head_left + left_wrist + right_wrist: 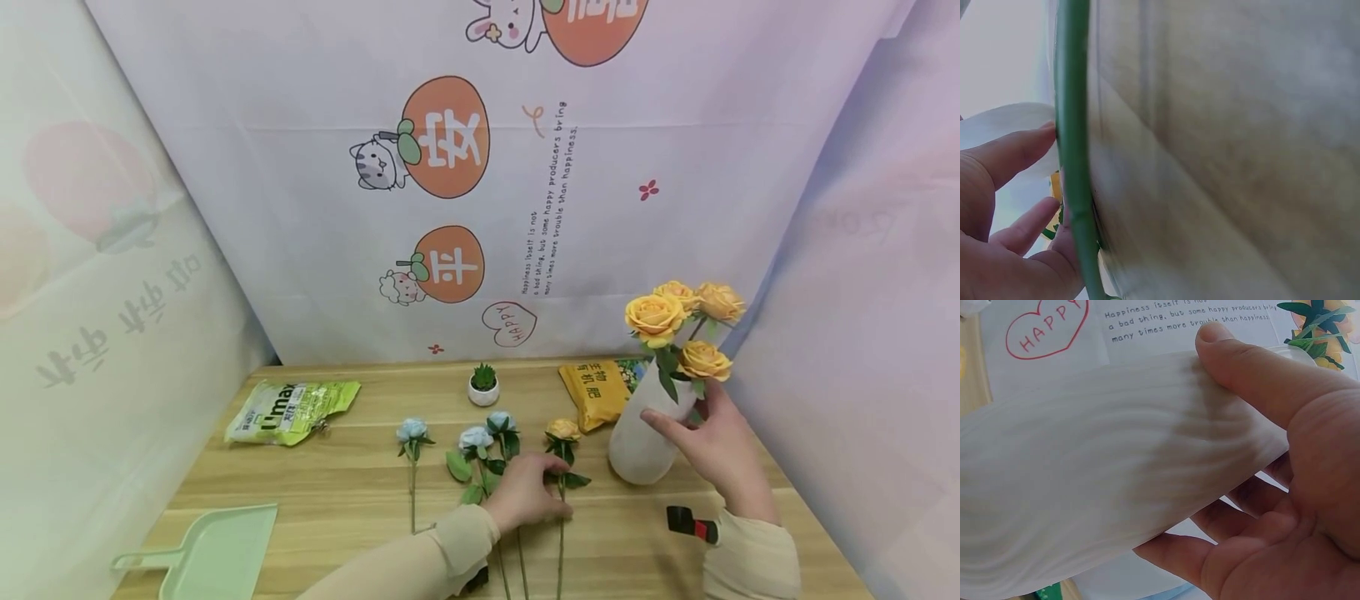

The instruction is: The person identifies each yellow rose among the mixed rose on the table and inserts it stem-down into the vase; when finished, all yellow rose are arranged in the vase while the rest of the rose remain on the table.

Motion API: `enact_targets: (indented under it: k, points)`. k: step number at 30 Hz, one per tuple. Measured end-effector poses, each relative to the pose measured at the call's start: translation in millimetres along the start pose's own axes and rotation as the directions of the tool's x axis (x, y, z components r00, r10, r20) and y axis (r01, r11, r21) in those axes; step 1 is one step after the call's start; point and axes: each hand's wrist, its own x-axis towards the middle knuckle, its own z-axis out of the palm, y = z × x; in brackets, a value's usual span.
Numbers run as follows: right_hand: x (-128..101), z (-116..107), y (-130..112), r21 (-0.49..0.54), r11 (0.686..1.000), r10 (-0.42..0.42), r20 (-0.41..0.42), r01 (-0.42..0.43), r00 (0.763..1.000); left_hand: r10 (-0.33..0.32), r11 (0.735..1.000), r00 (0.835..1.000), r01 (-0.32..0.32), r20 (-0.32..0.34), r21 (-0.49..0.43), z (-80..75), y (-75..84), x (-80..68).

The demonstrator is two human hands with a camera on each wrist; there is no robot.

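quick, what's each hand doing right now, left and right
Left hand: fingers closing on the green stem of the orange rose lying on the table.
Right hand: holds the white vase, thumb across its side.

The head view is bright and evenly lit, with soft diffuse light and only faint shadows on the pale wooden desk [360, 483]; its edges bow outward. The left wrist view is heavily blurred, perhaps by motion, beside a thin green stem [1075, 156]. The ribbed white vase [1097, 481] looks soft, close and shaded underneath.
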Motion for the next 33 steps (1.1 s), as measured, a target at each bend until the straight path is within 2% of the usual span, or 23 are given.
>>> enact_targets:
  k: [4,8,13,25,30,33]
  points:
    - [0,0,1,0.012,1.0,-0.016,-0.004,0.016,1.0,0.011,1.0,1.0,-0.011,-0.004,-0.028,-1.2,-1.3,-1.0]
    - [0,1,0,0.017,1.0,-0.015,-0.003,0.015,1.0,0.015,0.993,1.0,-0.015,-0.002,-0.121,-4.0,-1.6,-2.8]
    - [0,1,0,0.014,1.0,-0.01,-0.001,0.01,1.0,-0.015,0.97,1.0,0.018,0.012,-0.24,-7.7,0.2,-6.5]
    - [0,-1,-2,0.011,1.0,-0.004,0.007,0.003,1.0,-0.066,0.927,0.996,0.082,0.055,-0.366,-8.7,-8.0,-3.5]
    - [1,-1,-3,0.015,1.0,0.006,0.014,-0.006,1.0,-0.098,0.893,0.994,0.109,0.048,-0.436,-15.0,-5.0,-3.4]
    - [1,-2,-4,0.018,1.0,0.012,0.019,-0.013,1.0,-0.109,0.888,0.994,0.105,0.018,-0.448,-20.7,-3.0,-1.3]
